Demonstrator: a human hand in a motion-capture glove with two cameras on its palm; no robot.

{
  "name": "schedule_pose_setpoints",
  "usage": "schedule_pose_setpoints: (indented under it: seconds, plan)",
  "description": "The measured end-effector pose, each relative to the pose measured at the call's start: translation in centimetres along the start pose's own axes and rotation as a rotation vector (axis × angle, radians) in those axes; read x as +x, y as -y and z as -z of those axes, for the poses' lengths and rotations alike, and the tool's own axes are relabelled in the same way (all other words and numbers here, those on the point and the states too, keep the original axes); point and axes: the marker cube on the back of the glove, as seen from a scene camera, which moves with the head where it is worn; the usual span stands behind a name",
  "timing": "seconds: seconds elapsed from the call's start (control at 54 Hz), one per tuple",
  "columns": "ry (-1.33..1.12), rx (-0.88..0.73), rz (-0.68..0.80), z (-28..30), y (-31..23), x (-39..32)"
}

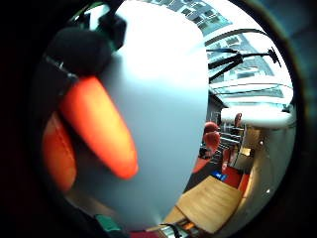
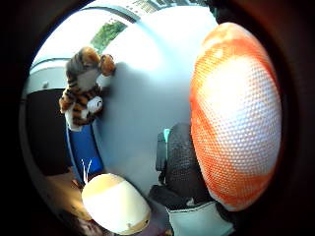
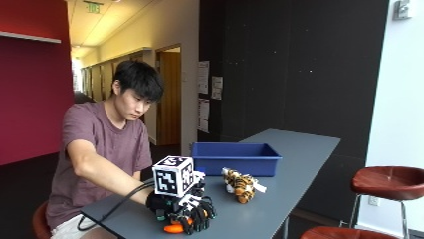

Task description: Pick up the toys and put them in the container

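Observation:
My gloved right hand [image 3: 186, 213] rests on the near end of the grey table [image 3: 291, 149], its fingers curled down around an orange toy [image 3: 173, 228]. Only a small orange part shows under the fingers in the outside view. The thumb side palm view has the toy's orange meshed surface [image 2: 236, 113] close against the palm. In the little finger side palm view, orange parts of the toy [image 1: 99, 126] lie under a black finger [image 1: 79, 49]. A striped tiger plush [image 3: 242, 186] [image 2: 83, 91] lies further along the table. Behind it stands the blue container [image 3: 235, 158] [image 2: 83, 147], open-topped.
A brown stool [image 3: 391, 181] stands beside the table's far side, and a second seat shows below it at the picture's edge. The person's bare left hand is hidden. Bare grey tabletop [image 1: 163, 99] stretches beyond the container.

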Motion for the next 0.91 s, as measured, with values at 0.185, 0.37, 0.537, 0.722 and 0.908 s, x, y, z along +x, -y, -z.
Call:
schedule_pose_setpoints:
  seconds: [0.185,0.37,0.537,0.722,0.908]
  plan:
    - [-0.124,0.242,0.059,0.8,-0.7,-1.0]
    - [-0.238,0.176,0.028,2.4,-0.9,-1.1]
    - [-0.143,0.106,-0.038,5.8,-2.5,-1.0]
    - [-0.036,0.19,-0.047,14.5,-3.9,-2.4]
    - [-0.09,0.272,0.012,21.4,-6.9,-5.9]
